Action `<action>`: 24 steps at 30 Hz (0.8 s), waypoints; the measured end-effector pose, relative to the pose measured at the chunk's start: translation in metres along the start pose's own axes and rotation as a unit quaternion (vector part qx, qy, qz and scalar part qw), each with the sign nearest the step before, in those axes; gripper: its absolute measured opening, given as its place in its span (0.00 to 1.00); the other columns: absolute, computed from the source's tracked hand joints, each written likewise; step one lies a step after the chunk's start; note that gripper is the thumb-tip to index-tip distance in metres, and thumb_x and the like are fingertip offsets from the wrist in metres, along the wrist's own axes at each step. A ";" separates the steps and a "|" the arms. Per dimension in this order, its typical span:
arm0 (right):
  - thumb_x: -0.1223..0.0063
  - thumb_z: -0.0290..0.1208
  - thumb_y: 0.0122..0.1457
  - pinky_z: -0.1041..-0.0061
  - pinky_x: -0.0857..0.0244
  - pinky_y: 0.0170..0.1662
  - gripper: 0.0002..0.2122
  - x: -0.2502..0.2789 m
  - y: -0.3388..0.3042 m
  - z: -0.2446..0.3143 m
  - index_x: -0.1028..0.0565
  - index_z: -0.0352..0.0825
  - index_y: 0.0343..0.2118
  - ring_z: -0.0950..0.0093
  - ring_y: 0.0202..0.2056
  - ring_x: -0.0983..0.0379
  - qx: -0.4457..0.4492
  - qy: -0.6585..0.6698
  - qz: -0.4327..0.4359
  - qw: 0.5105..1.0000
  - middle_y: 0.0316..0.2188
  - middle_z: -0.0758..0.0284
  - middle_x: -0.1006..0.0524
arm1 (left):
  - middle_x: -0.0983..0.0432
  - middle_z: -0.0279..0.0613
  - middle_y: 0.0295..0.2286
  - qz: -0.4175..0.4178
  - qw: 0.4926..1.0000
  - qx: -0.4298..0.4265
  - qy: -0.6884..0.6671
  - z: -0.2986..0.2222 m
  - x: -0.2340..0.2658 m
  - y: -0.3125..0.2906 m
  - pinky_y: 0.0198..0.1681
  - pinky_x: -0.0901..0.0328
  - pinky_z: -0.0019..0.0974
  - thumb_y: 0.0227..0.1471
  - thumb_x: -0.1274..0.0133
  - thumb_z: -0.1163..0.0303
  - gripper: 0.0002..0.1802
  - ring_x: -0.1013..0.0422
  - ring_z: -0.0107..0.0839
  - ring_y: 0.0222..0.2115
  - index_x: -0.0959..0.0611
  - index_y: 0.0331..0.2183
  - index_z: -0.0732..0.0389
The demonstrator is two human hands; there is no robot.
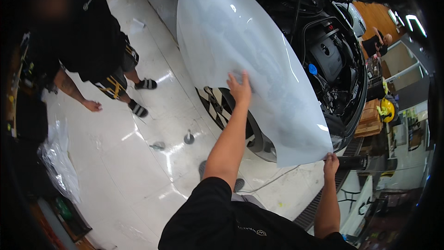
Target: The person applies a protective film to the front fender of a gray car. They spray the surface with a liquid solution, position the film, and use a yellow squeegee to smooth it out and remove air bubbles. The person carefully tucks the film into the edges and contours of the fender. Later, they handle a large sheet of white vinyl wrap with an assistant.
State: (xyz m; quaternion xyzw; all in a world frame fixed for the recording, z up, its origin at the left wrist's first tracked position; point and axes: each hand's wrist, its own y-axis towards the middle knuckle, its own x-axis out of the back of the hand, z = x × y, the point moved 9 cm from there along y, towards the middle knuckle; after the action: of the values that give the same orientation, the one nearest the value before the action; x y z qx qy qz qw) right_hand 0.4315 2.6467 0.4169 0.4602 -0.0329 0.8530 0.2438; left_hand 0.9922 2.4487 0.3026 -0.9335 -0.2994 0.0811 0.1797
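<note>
A large whitish film sheet [268,83] is draped over the car's front fender, from beside the engine bay down past the wheel arch. My left hand [239,89] lies against the film just above the front wheel [217,104], fingers spread and holding nothing. At the film's lower right corner, near the front bumper, my right hand [330,163] has its fingers closed on the edge. The film hides most of the fender under it, and its lower edge hangs beyond the bodywork.
The engine bay [326,55] is exposed, with a blue cap inside. A co-worker [92,41] in dark clothes stands at left. A spray bottle [188,136] is on the glossy tiled floor, crumpled clear plastic [60,162] farther left. Cardboard boxes [369,118] stand beyond the car.
</note>
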 end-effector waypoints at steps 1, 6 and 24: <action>0.53 0.32 0.62 0.71 0.36 0.30 0.14 -0.005 0.000 0.003 0.29 0.25 0.26 0.74 0.25 0.30 -0.013 0.018 0.007 1.000 0.19 0.63 0.28 | 0.64 0.67 0.64 -0.028 0.999 0.020 -0.031 0.009 0.011 0.004 0.62 0.50 0.57 0.53 0.58 0.30 0.54 0.55 0.68 0.62 0.52 0.66 0.56; 0.51 0.33 0.63 0.79 0.39 0.25 0.12 -0.009 -0.003 0.022 0.27 0.29 0.27 0.82 0.21 0.34 0.038 -0.077 0.046 0.995 0.20 0.71 0.28 | 0.36 0.57 0.57 -0.034 0.962 0.011 -0.271 0.053 0.013 0.012 0.60 0.43 0.41 0.63 0.56 0.55 0.32 0.37 0.44 0.57 0.36 0.60 0.68; 0.53 0.32 0.63 0.76 0.33 0.32 0.12 0.014 -0.010 0.031 0.28 0.27 0.27 0.77 0.26 0.28 0.024 -0.136 0.065 0.988 0.21 0.65 0.27 | 0.27 0.54 0.49 0.008 0.996 0.077 -0.035 0.062 0.045 0.025 0.50 0.35 0.39 0.49 0.42 0.71 0.38 0.28 0.45 0.48 0.37 0.60 0.65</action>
State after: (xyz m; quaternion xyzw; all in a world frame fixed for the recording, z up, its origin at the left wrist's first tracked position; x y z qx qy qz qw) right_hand 0.4531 2.6518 0.4440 0.5742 -0.0752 0.7972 0.1706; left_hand 1.0258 2.4740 0.2334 -0.9158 -0.2907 0.1384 0.2400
